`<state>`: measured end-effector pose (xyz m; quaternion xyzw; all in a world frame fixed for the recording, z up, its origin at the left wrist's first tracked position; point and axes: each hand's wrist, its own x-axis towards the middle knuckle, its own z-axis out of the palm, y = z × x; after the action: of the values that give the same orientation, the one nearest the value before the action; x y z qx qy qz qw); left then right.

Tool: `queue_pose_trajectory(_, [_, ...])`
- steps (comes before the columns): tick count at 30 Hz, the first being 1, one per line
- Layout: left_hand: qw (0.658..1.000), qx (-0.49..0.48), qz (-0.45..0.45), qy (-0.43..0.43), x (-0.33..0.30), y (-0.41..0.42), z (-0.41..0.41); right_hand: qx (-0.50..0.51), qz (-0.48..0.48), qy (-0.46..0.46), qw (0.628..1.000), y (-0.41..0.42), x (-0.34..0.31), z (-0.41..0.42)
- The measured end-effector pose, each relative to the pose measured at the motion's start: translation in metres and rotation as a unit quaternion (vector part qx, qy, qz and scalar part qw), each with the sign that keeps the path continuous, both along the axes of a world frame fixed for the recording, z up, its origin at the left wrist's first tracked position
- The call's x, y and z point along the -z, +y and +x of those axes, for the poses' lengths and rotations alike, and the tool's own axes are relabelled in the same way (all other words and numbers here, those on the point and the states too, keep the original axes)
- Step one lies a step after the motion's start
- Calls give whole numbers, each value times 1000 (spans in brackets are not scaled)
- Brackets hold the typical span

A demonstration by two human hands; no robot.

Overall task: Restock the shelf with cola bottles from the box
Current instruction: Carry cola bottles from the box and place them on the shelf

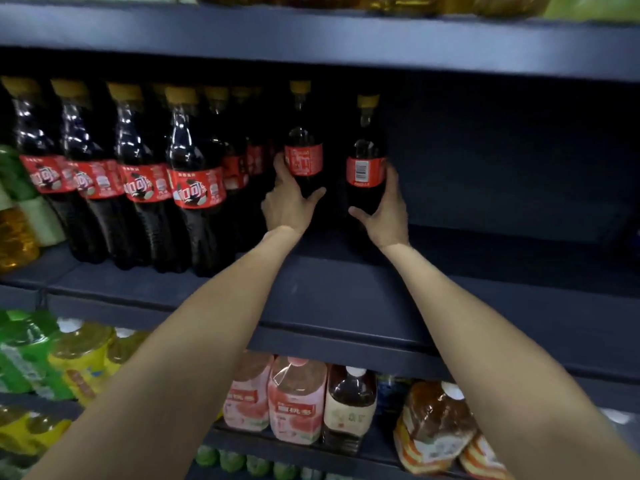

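Far left of the dark shelf (346, 299): green-wrapped bottles (10, 174) and a yellow drink bottle (15, 237), partly cut off by the frame edge. Next, a front row of four cola bottles (138, 178), yellow caps, red labels, standing upright at the shelf's front edge, with more cola behind them (count unclear, too dark).

Centre: left hand (289, 199) reaches deep into the shelf, grip wrapped around the lower body of the left cola bottle (303, 157), thumb on the right side, fingers on the left by the label. Bottle upright, just beside the stocked rows.

Just right of it: right hand (388, 206), grip holding the right cola bottle (365, 168) below its label, barcode facing the camera. Upright too, near the left one but apart from it. Cannot tell whether either base is touching the shelf (too dark there).

Right part of this shelf is dark.

Lower shelf, left to right: green bottle packs (24, 355), yellow bottles (83, 358), pink-labelled bottles (298, 403), a brown drink bottle (351, 407), orange-wrapped bottles (436, 427).
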<state>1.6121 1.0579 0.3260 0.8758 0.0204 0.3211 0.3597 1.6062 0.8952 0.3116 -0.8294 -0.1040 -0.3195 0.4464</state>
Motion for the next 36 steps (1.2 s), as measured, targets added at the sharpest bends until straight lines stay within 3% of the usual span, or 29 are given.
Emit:
queue_pose_trajectory(11, [999,35,-8,-12,19,-10,30,6,10,-5,1000,9,16,25])
queue_pose_trajectory(17, [986,136,-64,66,15,-8,23,31,-16,92,995,9,7,4])
queue_pose_trajectory(21, [967,148,-73,195,0,-7,0,88,-146,208,963,-5,-6,-31])
queue_pose_trajectory(25, [934,197,-40,295,-23,-5,-48,49,-293,288,910,-25,-27,-81])
queue_pose_trajectory(28, [933,248,-30,260,-32,-9,-97,65,-338,256,903,-36,-38,-126])
queue_pose_trajectory(31, [952,270,8,145,-32,-27,-150,109,-344,199,911,-48,-37,-182])
queue_pose_trajectory(34, [949,314,-38,-10,-20,-56,-208,170,-264,104,944,-68,-21,-253])
queue_pose_trajectory(36, [929,360,-60,-52,-2,-82,-240,226,-218,43,948,-85,-2,-304])
